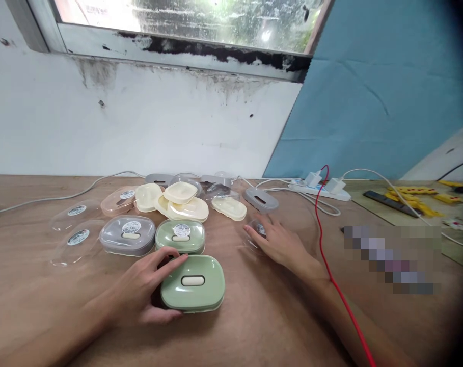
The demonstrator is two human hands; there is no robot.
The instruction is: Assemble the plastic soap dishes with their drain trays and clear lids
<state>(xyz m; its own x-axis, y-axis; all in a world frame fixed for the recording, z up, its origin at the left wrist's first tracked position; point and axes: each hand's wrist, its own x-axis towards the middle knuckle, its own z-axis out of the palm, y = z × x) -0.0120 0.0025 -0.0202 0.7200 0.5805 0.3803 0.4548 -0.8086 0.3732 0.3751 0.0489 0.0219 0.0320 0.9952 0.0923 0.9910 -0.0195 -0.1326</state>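
Note:
My left hand [153, 285] grips a green soap box [193, 295] by its left side, thumb at the front edge and fingers over the back edge. A clear cover lies over the box, with a cream oval in the slot beneath. On the right, my right hand [279, 242] has its fingers on a loose clear cover [254, 239] with a round sticker, partly hidden by the hand. Directly behind the held box sits another green soap box [180, 239] bearing a sticker. A grey soap box [127, 242], also with a sticker, stands to its left.
Cream trays [187, 209] are heaped behind the boxes, near a pink slotted tray [116, 203] and a grey slotted tray [261, 199]. Two clear covers [75, 244] lie at left. A red cable [321, 234] runs over the right forearm from a power strip [319, 191].

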